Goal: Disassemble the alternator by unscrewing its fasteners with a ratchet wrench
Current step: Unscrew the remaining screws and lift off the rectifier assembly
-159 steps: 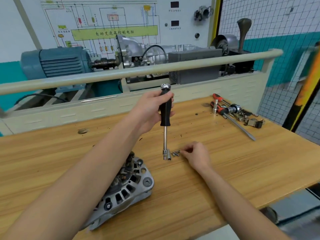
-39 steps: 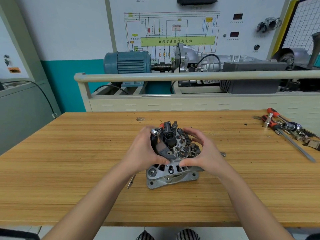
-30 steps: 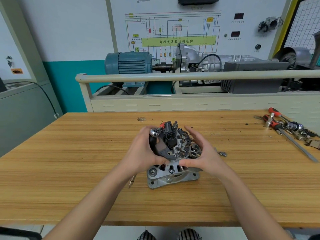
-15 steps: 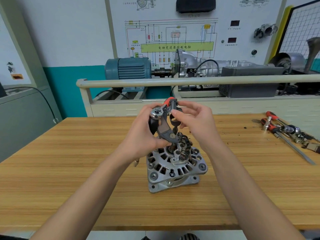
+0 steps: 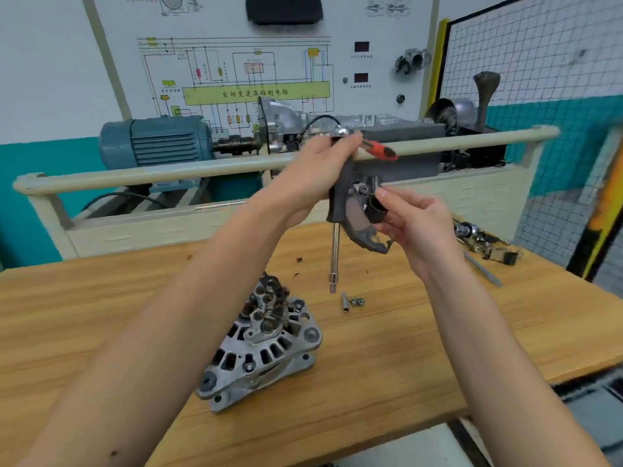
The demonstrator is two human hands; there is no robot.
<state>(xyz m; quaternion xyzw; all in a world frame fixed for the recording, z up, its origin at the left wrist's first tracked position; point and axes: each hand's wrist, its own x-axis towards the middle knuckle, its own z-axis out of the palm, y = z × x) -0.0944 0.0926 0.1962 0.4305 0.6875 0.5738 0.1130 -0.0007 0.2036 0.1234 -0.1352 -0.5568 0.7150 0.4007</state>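
Observation:
The alternator (image 5: 266, 345) stands on the wooden bench, its slotted silver housing and exposed rear parts facing up, with no hand touching it. Above it, at rail height, my left hand (image 5: 310, 173) grips the black handle of the ratchet wrench. The wrench's chrome shaft (image 5: 334, 257) hangs straight down. Against that handle sits a black plastic part (image 5: 357, 224) lifted off the alternator, and my right hand (image 5: 414, 224) pinches its lower right side. A red piece (image 5: 379, 150) sticks out beside my left fingers.
Loose screws and a socket (image 5: 352, 301) lie on the bench right of the alternator. More tools (image 5: 482, 244) are piled at the far right edge. A cream rail (image 5: 168, 170) and a training rig with a blue motor (image 5: 155, 143) stand behind the bench.
Both hands have lifted the black part off the alternator and raised it up and to the right. The wrench has come up with my left hand. The view has swung right.

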